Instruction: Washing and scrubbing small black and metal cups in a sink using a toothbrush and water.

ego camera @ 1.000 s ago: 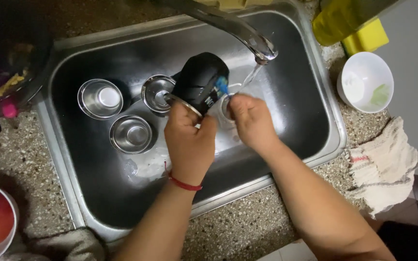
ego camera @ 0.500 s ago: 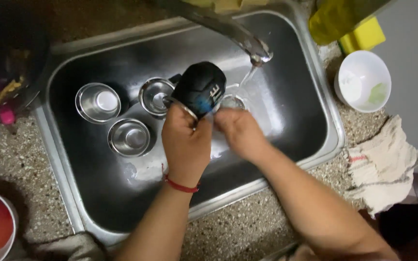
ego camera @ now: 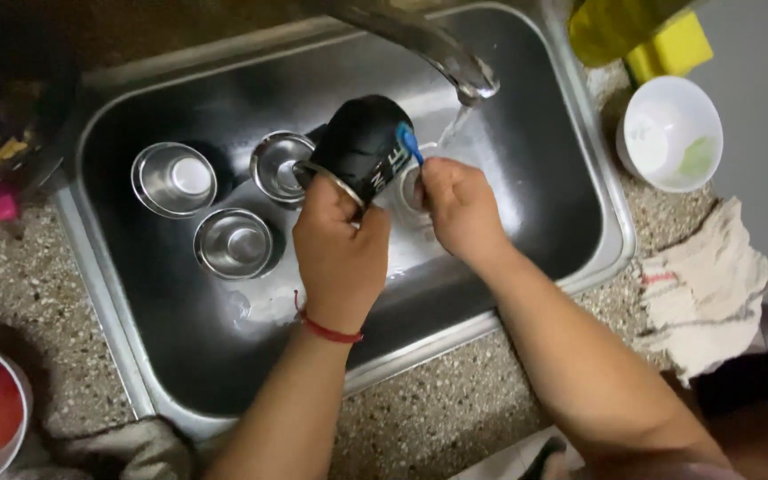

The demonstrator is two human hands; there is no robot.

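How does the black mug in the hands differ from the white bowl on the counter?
The black mug is dark, while the white bowl is pale with a green smear inside. The black mug is gripped by the left hand over the sink, tipped sideways near the running tap; the white bowl sits upright on the counter, untouched. Both are open vessels.

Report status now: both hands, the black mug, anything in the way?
Left hand grips black mug over sink. Right hand holds blue-handled brush against it, under running tap. Three steel bowls beside, apart.

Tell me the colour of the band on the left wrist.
Red; the wrist band shows clearly in the head view.
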